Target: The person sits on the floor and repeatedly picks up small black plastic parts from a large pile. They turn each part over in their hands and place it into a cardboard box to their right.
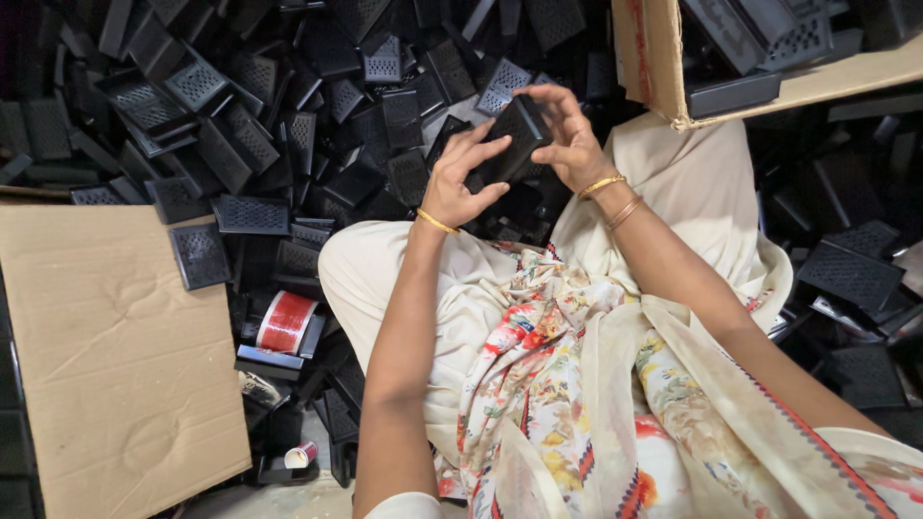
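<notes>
Above the lap, both hands point(510, 159) clamp one black grille piece point(514, 135); cardboard box point(663, 67) holds more.

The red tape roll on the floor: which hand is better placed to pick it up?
Left. The tape roll lies beside the left knee, on the left hand's side. The right hand is farther away. Both hands hold a black part.

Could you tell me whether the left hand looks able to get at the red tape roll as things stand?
Probably not yet: the left hand shares the black part with the right hand.
</notes>
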Tool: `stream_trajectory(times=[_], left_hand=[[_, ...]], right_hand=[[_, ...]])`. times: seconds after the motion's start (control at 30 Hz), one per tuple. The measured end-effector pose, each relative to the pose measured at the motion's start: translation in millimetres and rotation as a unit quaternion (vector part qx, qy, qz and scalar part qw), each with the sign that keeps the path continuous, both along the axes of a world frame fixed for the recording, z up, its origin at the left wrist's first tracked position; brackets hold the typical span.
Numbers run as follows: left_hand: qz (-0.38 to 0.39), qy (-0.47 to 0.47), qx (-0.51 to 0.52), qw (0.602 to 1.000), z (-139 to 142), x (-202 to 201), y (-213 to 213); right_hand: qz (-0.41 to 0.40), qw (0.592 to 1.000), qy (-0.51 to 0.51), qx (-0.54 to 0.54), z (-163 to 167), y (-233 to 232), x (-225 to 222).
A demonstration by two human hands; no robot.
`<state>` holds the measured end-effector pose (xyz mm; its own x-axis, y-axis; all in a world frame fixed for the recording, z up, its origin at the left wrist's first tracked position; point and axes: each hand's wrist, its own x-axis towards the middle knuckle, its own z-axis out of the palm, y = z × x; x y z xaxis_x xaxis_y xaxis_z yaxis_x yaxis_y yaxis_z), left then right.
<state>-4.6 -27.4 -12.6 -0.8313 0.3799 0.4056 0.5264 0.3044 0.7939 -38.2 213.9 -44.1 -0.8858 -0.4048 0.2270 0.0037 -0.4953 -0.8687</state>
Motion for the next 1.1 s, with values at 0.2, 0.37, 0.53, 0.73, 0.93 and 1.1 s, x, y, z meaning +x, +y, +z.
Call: stream_trajectory(times=[0.2, 0.37, 0.53, 0.73, 0.93, 1.1], left_hand=[[0.008, 0.001, 0.014, 1.0, -7, 1, 0], [0.065, -0.01, 0.008, 0.998, -4, 4, 15], [0.087, 0.128, -0.03, 0.987, 8, 7, 32], [0.109, 0.137, -0.08, 0.981, 6, 7, 32], [0.033, 0.045, -0.005, 0.998, 0, 4, 16], [0.092, -0.047, 0.023, 0.994, -7, 1, 24]], right_hand=[[0.011, 1.0, 0.007, 0.026, -1, -1, 0], [0.015, 0.998, -0.047, -0.047, -10, -10, 4], [0.006, 0.942, -0.24, -0.233, -19, -13, 4], [0.058, 0.93, -0.296, -0.213, -23, -14, 3], [0.03, 0.946, -0.254, -0.199, -24, -14, 8], [-0.034, 0.982, -0.135, -0.127, -25, -10, 5]])
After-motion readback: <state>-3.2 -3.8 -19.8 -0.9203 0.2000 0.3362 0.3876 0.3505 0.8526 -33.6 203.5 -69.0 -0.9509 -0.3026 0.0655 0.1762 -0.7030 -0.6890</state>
